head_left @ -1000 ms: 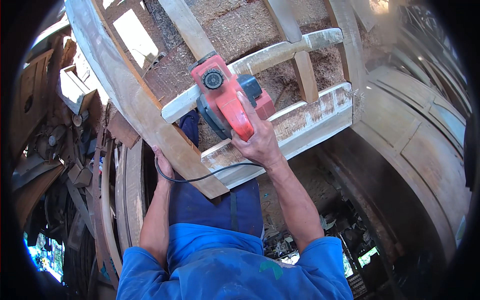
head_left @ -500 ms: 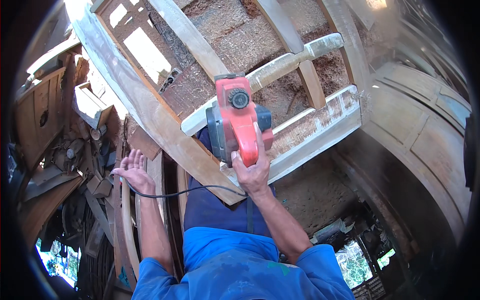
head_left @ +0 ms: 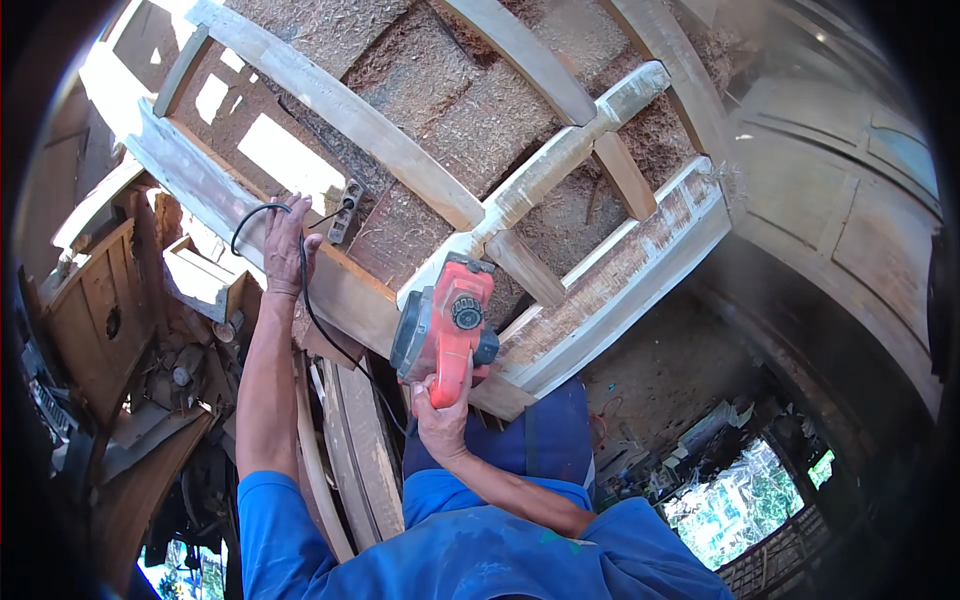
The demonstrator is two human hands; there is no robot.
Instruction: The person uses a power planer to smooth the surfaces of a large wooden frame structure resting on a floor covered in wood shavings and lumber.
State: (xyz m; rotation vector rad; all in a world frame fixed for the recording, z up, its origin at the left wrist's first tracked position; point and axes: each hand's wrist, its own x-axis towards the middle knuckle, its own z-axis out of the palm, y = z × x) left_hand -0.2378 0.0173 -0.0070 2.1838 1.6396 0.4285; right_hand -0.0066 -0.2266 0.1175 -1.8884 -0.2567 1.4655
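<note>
My right hand is wrapped round the rear handle of a red and black electric hand planer. The planer is over the lower corner of a slatted wooden frame, by a pale-faced crosspiece. My left hand is at the frame's left long rail, fingers stretched out and the palm hidden. A black cord runs up from the planer, passes by this hand and loops to its left; whether it lies against the hand I cannot tell.
Inside the frame lie dusty boards with wood shavings and a socket strip. Panelled wood curves along the right. Wood pieces and clutter crowd the left; long planks stand beside my legs.
My left hand has moved up from beside the frame to its left rail, bringing the cord along. My right hand has drawn the planer back and slightly left, uncovering more of the crosspiece.
</note>
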